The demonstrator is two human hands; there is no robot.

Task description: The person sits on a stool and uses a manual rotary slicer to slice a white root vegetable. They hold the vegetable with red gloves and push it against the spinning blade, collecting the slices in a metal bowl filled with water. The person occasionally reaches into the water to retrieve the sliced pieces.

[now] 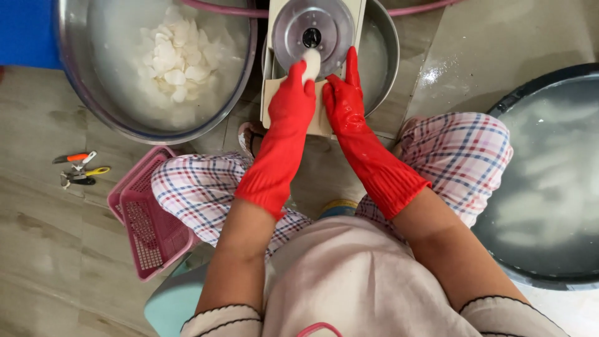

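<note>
Two red-gloved hands at slicer disc [310, 26]: left hand [292, 93] pinches white piece [311, 64] against it; right hand [342, 93] spread flat beside. Slicing underway; next needs steady push.

This looks like a home food-preparation spot set up on a tiled floor [37, 206]. A wide steel basin [81, 81] of white slices in water, a slicing machine [312, 31] with a round metal disc, and a pink plastic basket [150, 231] stand on the wet tiles. A dark tub [530, 100] of cloudy water sits beside them.

There are no packages, labels, signs or screens to see here. Nothing in view has a wrapper, a sticker, a board with writing, or a lit display on it.
</note>
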